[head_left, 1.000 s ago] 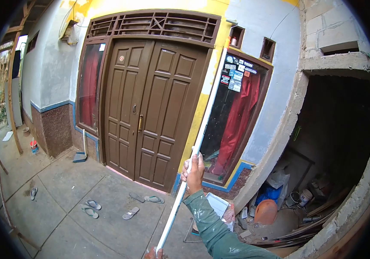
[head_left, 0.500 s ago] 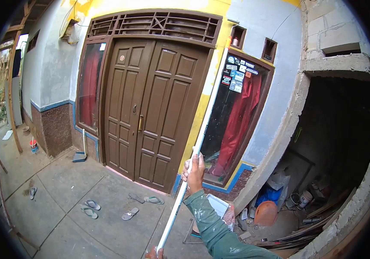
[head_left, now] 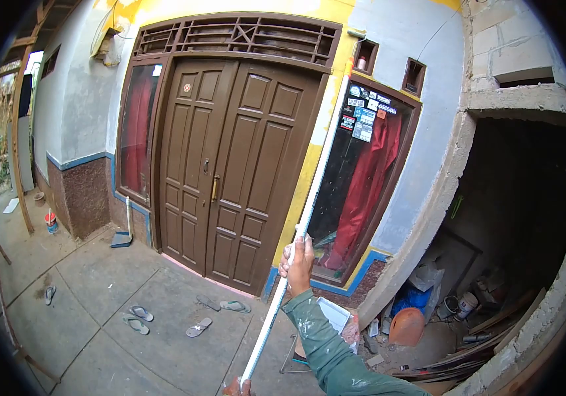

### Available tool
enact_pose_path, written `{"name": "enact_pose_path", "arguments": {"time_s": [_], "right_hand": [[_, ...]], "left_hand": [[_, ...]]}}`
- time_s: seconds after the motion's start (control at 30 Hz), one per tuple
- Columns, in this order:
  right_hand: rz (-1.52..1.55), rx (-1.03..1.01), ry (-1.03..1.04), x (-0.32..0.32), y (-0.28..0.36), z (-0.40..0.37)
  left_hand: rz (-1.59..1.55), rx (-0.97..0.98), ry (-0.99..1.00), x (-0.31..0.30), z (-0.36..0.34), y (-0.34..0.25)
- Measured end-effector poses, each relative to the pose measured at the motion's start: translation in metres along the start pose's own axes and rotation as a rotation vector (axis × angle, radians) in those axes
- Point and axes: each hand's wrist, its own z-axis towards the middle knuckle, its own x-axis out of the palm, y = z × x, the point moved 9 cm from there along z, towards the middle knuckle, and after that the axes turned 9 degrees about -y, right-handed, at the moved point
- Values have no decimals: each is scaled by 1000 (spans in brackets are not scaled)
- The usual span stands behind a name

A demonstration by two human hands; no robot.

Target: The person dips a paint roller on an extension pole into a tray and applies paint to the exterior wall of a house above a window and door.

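A long white pole (head_left: 319, 175) slants up from the bottom of the view toward the wall, with an orange section near its upper end. At its tip is a small paint roller (head_left: 356, 33), up against the yellow and pale grey wall above the window. My right hand (head_left: 299, 261), in a paint-spotted green sleeve, is wrapped round the middle of the pole. Lower down, at the bottom edge, my left hand (head_left: 235, 388) grips the pole's lower part; most of that hand is cut off by the frame.
Brown double doors (head_left: 230, 171) stand left of the pole; a window (head_left: 355, 185) with red curtains is to the right. Several sandals (head_left: 138, 318) lie on the concrete floor. A white tray (head_left: 334, 314) is near my right forearm. A dark storage opening (head_left: 514, 198) holds buckets and boards.
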Motion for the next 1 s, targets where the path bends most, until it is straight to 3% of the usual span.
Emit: {"name": "enact_pose_path", "arguments": {"time_s": [0.17,0.2,0.27,0.37,0.4,0.47,0.6,0.7,0.77,0.9,0.97,1.0], "right_hand": [[-5,-7,4,5,5,15],[-6,-25,18,7,8,23],[-11,-42,2,14,20,41],[18,-65,14,28,41,69],[19,-66,13,33,48,76],[52,-115,61,43,64,86],[37,-117,61,42,62,71],[22,-78,19,28,42,38],[28,-68,14,20,33,17],[21,-48,6,8,19,-1],[35,-37,16,3,15,0],[29,-33,15,2,14,0]], "left_hand": [[-251,-381,5,-18,13,-26],[-252,-381,6,-19,19,-29],[67,-99,-71,-25,42,-54],[282,-29,-164,-32,64,-81],[282,-27,-165,-42,73,-98],[-166,-13,-168,-65,86,-134],[-134,14,-125,-58,79,-119],[112,69,-287,-41,52,-62],[-13,-47,-89,-27,39,-33],[-54,-161,-76,-15,18,-10],[-89,66,-156,-20,15,-24],[-89,66,-153,-25,16,-30]]}}
